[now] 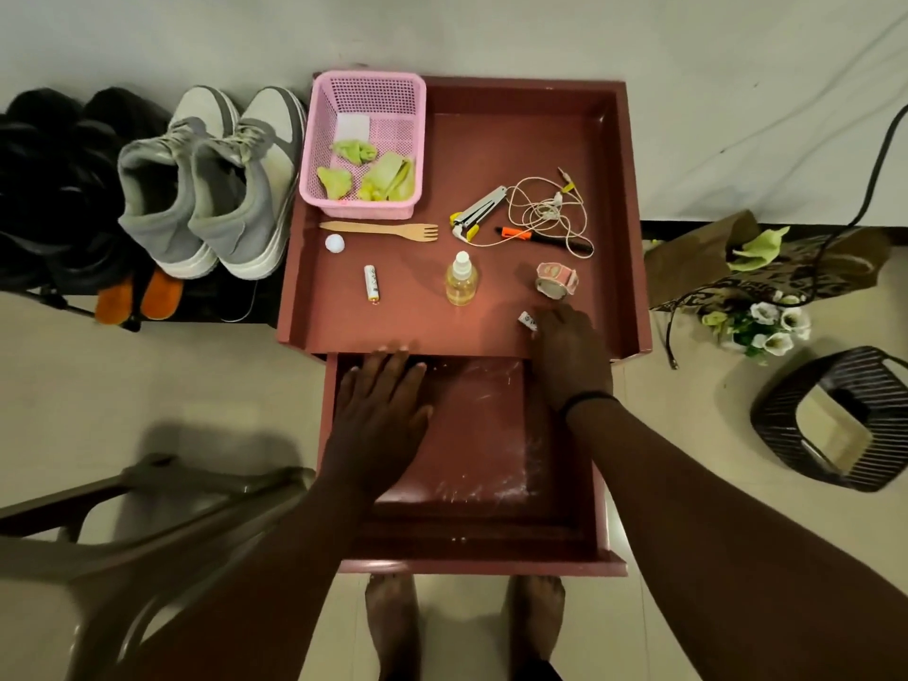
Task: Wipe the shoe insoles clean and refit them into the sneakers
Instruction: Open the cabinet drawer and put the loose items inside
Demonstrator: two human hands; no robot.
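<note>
Inside the pink basket at the back left of your red tabletop lie several crumpled green wipes and one flat white sheet. Below the top, the pulled-out drawer shows only white dusty smears on its bare floor. Your left hand lies flat in that drawer, fingers straight and spread, fingertips at the front edge of the tabletop, holding nothing. Your right hand rests palm down on the tabletop's front right, fingers bent over the surface beside a small white battery; you cannot tell whether they touch it.

On the tabletop stand a spray bottle and a roll of tape, with a second battery, a wooden fork, a small white ball, a folding tool, a tangle of earphones and a black and orange pen.

Both hands are well apart from the task's things. The grey sneakers stand on the dark shelf left of the table, heels toward you, and the orange insoles stick out just in front of them, beside black shoes.
</note>
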